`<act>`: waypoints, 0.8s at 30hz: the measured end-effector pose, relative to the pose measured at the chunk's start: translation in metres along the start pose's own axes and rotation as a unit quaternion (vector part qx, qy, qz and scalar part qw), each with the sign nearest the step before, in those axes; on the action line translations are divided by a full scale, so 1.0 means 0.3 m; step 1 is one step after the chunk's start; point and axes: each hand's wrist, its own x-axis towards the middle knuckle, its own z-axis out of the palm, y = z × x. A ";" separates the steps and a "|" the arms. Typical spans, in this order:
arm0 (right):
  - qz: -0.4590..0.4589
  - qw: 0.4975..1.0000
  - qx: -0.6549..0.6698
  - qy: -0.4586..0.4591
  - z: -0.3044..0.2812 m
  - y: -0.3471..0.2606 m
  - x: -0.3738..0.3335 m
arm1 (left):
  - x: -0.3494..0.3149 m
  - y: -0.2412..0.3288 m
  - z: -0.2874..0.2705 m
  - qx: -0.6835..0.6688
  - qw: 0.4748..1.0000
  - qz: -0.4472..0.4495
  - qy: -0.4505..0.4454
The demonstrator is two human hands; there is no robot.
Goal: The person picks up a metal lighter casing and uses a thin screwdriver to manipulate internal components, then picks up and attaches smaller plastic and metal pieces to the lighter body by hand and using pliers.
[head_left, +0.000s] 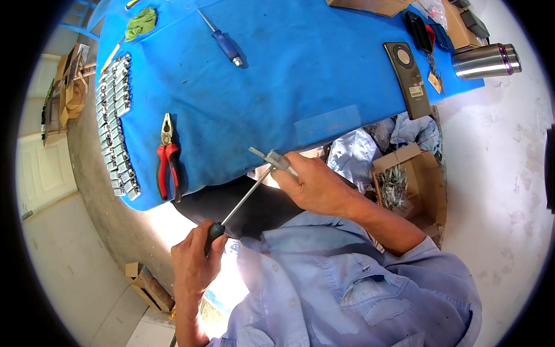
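My left hand (196, 257) is closed around the dark handle of a screwdriver (245, 198), whose long shaft slants up to the right. Its tip meets a small grey metal part (273, 157) gripped in my right hand (317, 184), just off the table's near edge. What the part is exactly I cannot tell; my fingers cover some of it. To the left on the blue-covered table lie pliers (168, 159) with red and black handles. Rows of similar small metal parts (118, 127) line the table's left edge.
A blue-handled screwdriver (222, 43) and a green cloth (141, 24) lie farther back on the table (260, 87). At right are a phone (407, 81), keys (435, 81) and a steel flask (487, 61). Below stands an open cardboard box (428, 194) holding metal pieces.
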 end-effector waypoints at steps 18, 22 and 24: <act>-0.055 0.994 -0.073 0.054 0.002 0.043 -0.011 | -0.046 0.000 -0.041 0.001 0.999 -0.041 0.014; -0.032 0.996 -0.075 0.027 -0.001 0.027 -0.006 | -0.053 0.004 -0.030 -0.012 0.999 -0.045 0.019; -0.031 0.996 -0.074 0.025 0.000 0.026 -0.006 | -0.052 0.009 -0.030 -0.006 0.999 -0.033 0.020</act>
